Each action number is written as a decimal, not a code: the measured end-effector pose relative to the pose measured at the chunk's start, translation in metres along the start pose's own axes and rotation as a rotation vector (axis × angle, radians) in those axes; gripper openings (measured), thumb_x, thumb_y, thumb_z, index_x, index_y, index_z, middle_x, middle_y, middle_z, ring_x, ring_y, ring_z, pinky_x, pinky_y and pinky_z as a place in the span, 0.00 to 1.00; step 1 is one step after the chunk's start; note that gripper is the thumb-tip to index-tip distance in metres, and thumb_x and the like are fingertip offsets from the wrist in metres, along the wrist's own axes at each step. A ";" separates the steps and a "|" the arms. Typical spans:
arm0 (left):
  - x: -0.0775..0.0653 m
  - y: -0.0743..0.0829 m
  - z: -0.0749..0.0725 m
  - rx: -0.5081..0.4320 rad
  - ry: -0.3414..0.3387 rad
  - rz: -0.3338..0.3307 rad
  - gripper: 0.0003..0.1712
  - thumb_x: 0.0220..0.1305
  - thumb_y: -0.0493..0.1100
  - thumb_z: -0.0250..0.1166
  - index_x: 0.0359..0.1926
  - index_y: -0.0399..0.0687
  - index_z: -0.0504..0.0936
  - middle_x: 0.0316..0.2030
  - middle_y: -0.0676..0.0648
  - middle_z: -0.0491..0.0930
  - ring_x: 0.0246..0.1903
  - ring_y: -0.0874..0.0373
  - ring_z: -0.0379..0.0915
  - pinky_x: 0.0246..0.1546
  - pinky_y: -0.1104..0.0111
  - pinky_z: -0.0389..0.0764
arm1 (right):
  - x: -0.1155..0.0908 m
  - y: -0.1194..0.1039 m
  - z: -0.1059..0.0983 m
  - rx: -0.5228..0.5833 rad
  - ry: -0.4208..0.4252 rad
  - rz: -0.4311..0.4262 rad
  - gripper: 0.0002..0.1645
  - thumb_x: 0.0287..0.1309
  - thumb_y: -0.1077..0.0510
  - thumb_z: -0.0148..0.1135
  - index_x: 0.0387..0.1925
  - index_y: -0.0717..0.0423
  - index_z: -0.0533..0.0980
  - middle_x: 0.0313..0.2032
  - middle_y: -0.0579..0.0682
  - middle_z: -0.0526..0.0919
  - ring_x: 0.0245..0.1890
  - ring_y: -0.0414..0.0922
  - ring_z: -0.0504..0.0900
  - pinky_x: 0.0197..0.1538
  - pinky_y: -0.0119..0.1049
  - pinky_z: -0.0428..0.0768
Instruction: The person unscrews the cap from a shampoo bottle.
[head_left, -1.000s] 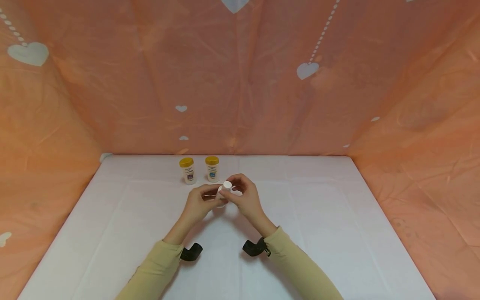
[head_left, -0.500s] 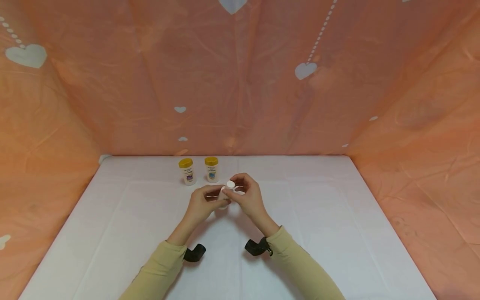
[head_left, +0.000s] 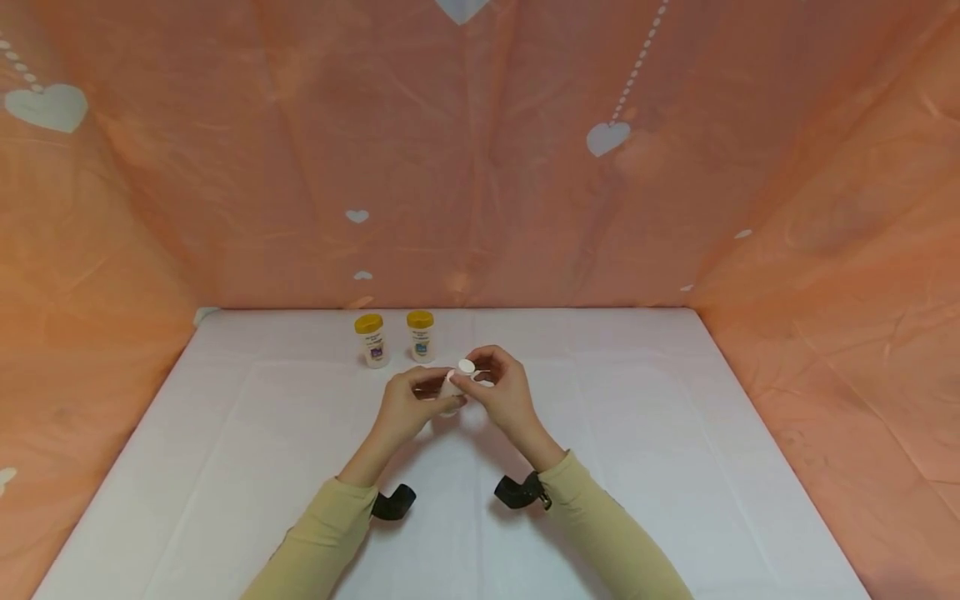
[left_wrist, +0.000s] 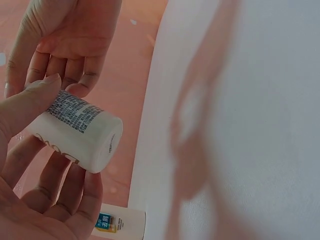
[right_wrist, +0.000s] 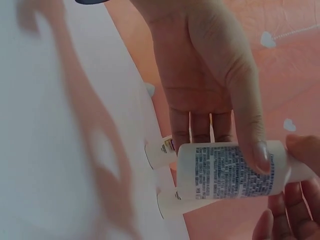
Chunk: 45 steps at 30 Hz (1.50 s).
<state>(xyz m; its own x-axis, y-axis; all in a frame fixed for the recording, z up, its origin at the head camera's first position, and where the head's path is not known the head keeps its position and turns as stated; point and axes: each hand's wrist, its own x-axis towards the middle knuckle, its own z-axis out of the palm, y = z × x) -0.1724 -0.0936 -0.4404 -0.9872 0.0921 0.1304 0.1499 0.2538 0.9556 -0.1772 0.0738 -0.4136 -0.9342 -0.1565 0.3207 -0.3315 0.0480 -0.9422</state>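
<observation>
A small white bottle (left_wrist: pixel 87 145) with dense dark print on its side is held tilted above the table between both hands. My left hand (head_left: pixel 403 408) grips its body, thumb pressed on the printed side and fingers curled underneath. At the top end, my right hand (head_left: pixel 508 396) pinches around the white cap (head_left: pixel 467 367). In the right wrist view the bottle (right_wrist: pixel 220 172) lies sideways, base to the left, and the right fingers (right_wrist: pixel 297 210) wrap its narrow end. Whether the cap is loose from the neck I cannot tell.
Two white bottles with yellow caps, one with a purple label mark (head_left: pixel 372 346) and one with a blue mark (head_left: pixel 422 342), stand upright behind the hands. A white cloth covers the table (head_left: pixel 637 433). Orange fabric (head_left: pixel 525 208) with hearts hangs around three sides.
Both hands and the bottle have shifted slightly to the right over the last second. The grip looks the same, and the yellow-capped bottles stay where they stood.
</observation>
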 end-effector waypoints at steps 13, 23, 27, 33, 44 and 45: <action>-0.012 0.030 0.003 0.006 -0.009 0.060 0.24 0.48 0.31 0.75 0.49 0.30 0.82 0.38 0.37 0.80 0.41 0.41 0.79 0.45 0.51 0.80 | 0.000 -0.001 -0.006 -0.027 0.008 0.006 0.16 0.47 0.67 0.73 0.38 0.69 0.78 0.32 0.60 0.81 0.35 0.52 0.80 0.46 0.55 0.77; 0.002 -0.011 0.010 -0.007 0.028 0.102 0.25 0.44 0.38 0.79 0.47 0.40 0.85 0.35 0.45 0.82 0.37 0.50 0.81 0.42 0.59 0.82 | 0.001 0.000 -0.014 -0.081 -0.063 -0.012 0.17 0.50 0.65 0.72 0.42 0.69 0.80 0.37 0.60 0.83 0.42 0.61 0.78 0.51 0.41 0.74; 0.001 -0.012 0.009 -0.003 0.008 0.092 0.24 0.44 0.38 0.79 0.46 0.40 0.85 0.34 0.47 0.82 0.36 0.53 0.81 0.38 0.66 0.83 | 0.003 0.002 -0.020 -0.066 -0.155 -0.023 0.18 0.54 0.67 0.68 0.47 0.69 0.79 0.43 0.59 0.84 0.47 0.52 0.80 0.57 0.48 0.73; 0.003 -0.013 0.008 -0.017 -0.016 0.095 0.25 0.46 0.36 0.78 0.48 0.36 0.84 0.35 0.44 0.82 0.36 0.50 0.82 0.37 0.67 0.83 | 0.005 0.005 -0.024 0.041 -0.236 -0.024 0.22 0.57 0.71 0.63 0.55 0.71 0.74 0.51 0.65 0.79 0.53 0.59 0.76 0.58 0.55 0.72; 0.003 -0.008 0.014 -0.004 0.002 0.046 0.25 0.45 0.39 0.79 0.47 0.41 0.85 0.36 0.48 0.82 0.36 0.55 0.81 0.39 0.66 0.83 | 0.004 0.007 -0.018 0.121 -0.081 0.007 0.26 0.51 0.73 0.68 0.52 0.75 0.70 0.47 0.76 0.73 0.47 0.70 0.73 0.52 0.45 0.77; 0.003 -0.007 0.014 -0.001 0.004 0.043 0.25 0.44 0.39 0.79 0.47 0.41 0.85 0.35 0.48 0.82 0.37 0.55 0.81 0.40 0.65 0.82 | 0.003 0.007 -0.018 0.128 -0.066 0.015 0.26 0.50 0.73 0.68 0.51 0.75 0.70 0.46 0.76 0.73 0.47 0.70 0.73 0.51 0.43 0.77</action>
<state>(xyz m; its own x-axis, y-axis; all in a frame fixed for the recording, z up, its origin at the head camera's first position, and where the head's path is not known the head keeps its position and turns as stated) -0.1753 -0.0815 -0.4510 -0.9800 0.0990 0.1728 0.1925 0.2486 0.9493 -0.1846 0.0911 -0.4174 -0.9265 -0.2219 0.3038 -0.2945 -0.0750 -0.9527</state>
